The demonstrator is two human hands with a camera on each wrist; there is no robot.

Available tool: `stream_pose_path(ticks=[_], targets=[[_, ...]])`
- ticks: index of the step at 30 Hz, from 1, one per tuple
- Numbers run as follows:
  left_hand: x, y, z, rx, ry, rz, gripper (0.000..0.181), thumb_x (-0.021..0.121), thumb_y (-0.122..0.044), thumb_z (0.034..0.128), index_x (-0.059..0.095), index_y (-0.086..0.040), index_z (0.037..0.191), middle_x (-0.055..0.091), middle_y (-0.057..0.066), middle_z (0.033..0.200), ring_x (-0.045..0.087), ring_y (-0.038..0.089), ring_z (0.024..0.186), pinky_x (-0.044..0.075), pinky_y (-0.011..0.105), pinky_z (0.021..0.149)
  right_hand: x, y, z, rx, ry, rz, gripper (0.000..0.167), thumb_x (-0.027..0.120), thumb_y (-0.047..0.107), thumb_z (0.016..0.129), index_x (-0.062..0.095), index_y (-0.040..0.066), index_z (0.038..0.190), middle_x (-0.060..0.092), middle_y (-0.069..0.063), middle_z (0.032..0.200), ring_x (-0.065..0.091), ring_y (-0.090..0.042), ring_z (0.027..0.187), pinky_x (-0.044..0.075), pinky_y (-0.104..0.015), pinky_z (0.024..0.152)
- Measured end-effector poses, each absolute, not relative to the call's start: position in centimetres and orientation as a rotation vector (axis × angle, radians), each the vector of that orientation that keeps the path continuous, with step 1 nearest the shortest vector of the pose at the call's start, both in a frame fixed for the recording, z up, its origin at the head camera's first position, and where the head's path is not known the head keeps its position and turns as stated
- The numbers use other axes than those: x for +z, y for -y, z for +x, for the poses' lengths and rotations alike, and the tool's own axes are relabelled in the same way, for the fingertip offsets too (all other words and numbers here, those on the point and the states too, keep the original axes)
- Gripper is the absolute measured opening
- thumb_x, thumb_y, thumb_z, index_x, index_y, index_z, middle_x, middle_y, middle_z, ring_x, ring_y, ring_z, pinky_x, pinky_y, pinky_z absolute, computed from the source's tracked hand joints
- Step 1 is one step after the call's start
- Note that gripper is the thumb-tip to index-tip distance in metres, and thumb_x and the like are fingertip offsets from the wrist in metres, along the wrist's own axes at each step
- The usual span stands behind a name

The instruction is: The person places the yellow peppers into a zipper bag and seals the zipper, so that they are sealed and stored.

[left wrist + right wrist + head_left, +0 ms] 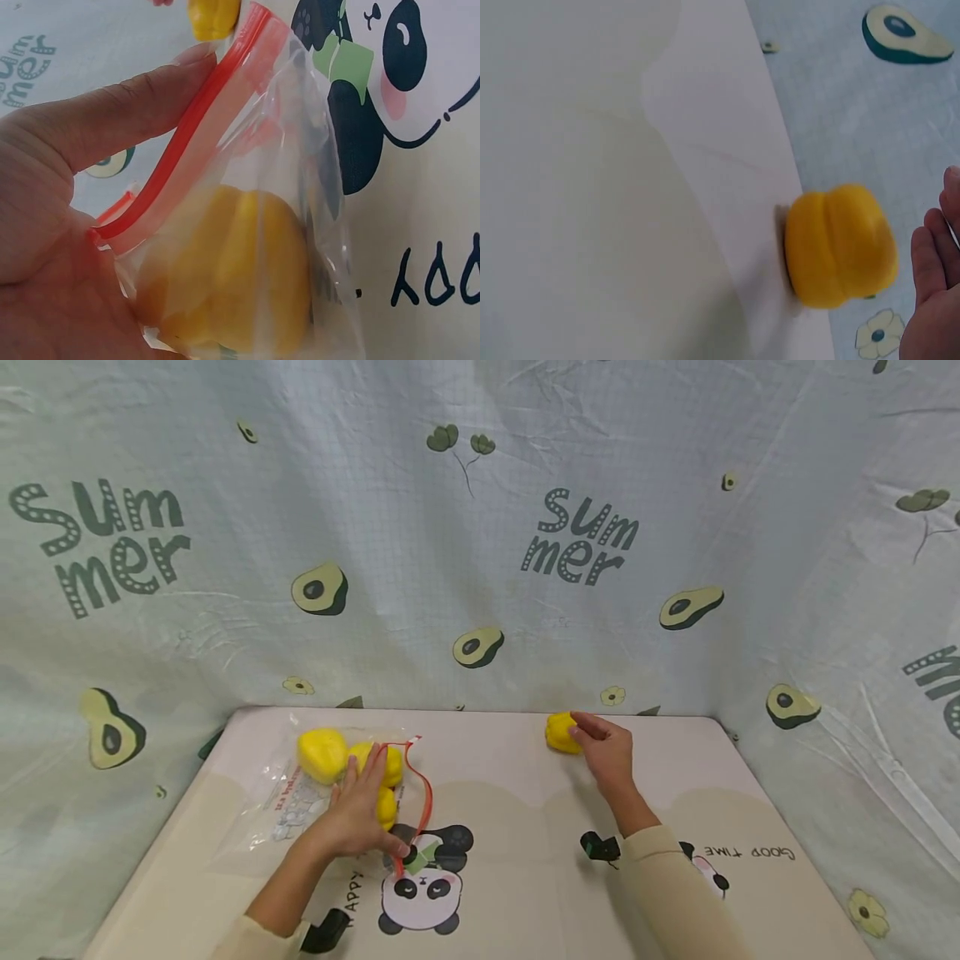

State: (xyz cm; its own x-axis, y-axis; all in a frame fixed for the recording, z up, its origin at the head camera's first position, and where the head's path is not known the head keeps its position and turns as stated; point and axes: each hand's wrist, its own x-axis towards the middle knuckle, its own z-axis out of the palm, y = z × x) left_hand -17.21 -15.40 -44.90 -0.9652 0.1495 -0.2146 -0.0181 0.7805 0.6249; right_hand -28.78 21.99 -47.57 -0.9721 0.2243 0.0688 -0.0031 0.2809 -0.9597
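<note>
Sitting just left of the right hand point(609, 756), one yellow pepper point(558, 732) is standing on the table's far edge! Those fingers are fairly straight and side by side, and the right wrist view shows a gap between them and the pepper; whether the thumb touches, I can't tell. Over to the left hand point(356, 818): spread wide, it's resting over a clear bag point(288, 818), thumb against the red zip strip point(428, 802). Under and just beyond its fingers, more yellow peppers point(322, 756) bulge, at least one plainly inside the plastic. Right of that hand, a printed panda point(420, 902) decorates the pale table point(510, 860). Behind each wrist comes a beige sleeve point(675, 877), and beyond both hands hangs avocado-print cloth point(405, 527).
</note>
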Motion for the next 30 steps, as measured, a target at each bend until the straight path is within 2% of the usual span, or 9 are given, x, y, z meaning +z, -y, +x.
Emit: stream_pose_path(ticks=[4, 11, 18, 30], targets=[[-45.0, 15.5, -17.2, 0.963, -2.721, 0.1, 0.147, 0.101, -0.023, 0.0622, 0.0, -0.008, 0.168, -0.01, 0.014, 0.177, -0.017, 0.052, 0.159, -0.004, 0.076, 0.122, -47.6, -23.2, -29.2, 1.737, 2.351, -0.222, 0.039, 0.071, 0.008, 0.098, 0.068, 0.006, 0.137, 0.065, -0.013, 0.145, 0.058, -0.029, 0.141, 0.046, -0.034, 0.116], [-45.3, 15.4, -17.2, 0.937, -2.74, 0.09, 0.146, 0.101, -0.023, 0.0608, 0.003, -0.008, 0.168, -0.008, 0.014, 0.177, -0.016, 0.052, 0.159, -0.005, 0.076, 0.122, -48.4, -25.1, -30.1, 1.747, 2.478, -0.216, 0.062, 0.073, 0.012, 0.098, 0.049, 0.007, 0.155, 0.044, -0.011, 0.166, 0.035, -0.03, 0.158, 0.028, -0.042, 0.131], [-45.2, 15.2, -17.0, 0.908, -2.756, 0.073, 0.144, 0.101, -0.021, 0.0614, 0.005, -0.008, 0.168, -0.008, 0.014, 0.177, -0.017, 0.052, 0.159, -0.005, 0.077, 0.122, -49.7, -25.7, -30.8, 1.778, 2.643, -0.143, 0.08, 0.072, 0.01, 0.097, 0.03, 0.007, 0.164, 0.026, -0.011, 0.174, 0.018, -0.031, 0.164, 0.019, -0.047, 0.134], [-45.4, 15.0, -17.3, 0.895, -2.763, 0.044, 0.145, 0.101, -0.024, 0.0613, 0.004, -0.009, 0.168, -0.009, 0.013, 0.177, -0.017, 0.05, 0.159, -0.004, 0.076, 0.123, -50.5, -26.0, -32.3, 1.891, 2.741, 0.003, 0.098, 0.073, -0.002, 0.091, 0.015, 0.013, 0.168, 0.012, -0.01, 0.177, 0.011, -0.032, 0.165, 0.015, -0.051, 0.133]])
